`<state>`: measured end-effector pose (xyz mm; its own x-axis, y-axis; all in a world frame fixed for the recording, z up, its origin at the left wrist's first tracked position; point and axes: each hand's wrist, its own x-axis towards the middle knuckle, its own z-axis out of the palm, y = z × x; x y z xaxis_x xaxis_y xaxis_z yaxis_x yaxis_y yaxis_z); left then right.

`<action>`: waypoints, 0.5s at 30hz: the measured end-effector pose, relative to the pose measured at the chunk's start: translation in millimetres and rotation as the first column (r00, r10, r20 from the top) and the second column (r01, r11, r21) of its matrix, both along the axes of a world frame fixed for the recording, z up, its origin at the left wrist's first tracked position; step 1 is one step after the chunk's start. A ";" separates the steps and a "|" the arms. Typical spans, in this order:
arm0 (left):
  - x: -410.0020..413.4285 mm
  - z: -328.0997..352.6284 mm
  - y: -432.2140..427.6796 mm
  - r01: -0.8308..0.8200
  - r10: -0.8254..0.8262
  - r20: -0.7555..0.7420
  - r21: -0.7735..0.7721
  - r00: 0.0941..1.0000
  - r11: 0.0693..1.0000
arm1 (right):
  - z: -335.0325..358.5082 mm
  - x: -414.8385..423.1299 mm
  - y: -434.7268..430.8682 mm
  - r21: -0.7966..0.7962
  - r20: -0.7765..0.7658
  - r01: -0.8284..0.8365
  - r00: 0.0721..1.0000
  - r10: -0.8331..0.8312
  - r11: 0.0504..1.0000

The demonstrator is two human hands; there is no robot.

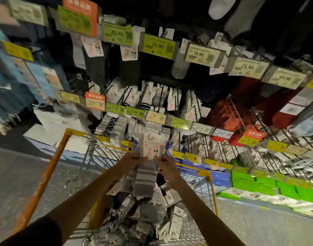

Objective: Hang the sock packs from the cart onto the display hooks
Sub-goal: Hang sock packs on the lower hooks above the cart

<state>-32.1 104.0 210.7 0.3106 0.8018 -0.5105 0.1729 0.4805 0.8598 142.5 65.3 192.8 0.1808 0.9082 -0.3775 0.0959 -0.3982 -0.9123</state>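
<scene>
Evidently both the left hand (134,159) and right hand (165,163) are pinching light, floppy sock packs (146,167) near their stiffer card headers, probably the best hold.

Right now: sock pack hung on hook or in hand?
In hand: left hand and right hand pinch the sock pack above the cart. Hook contact: cannot tell.

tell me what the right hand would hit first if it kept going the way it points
Beyond the sock pack it grips, the right hand would probably meet the hanging packs just ahead, though depth is unclear.
</scene>
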 end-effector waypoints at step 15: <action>-0.7 -7.4 83.1 0.119 -0.115 0.055 -0.077 0.992 0.990 | 3.3 -6.9 71.1 0.023 -0.113 0.224 0.969 -0.220 0.974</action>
<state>-32.8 187.2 203.3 0.4271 0.7156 -0.5527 0.1894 0.5269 0.8286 135.6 136.3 196.1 0.3386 0.8631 -0.3746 -0.0920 -0.3659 -0.9261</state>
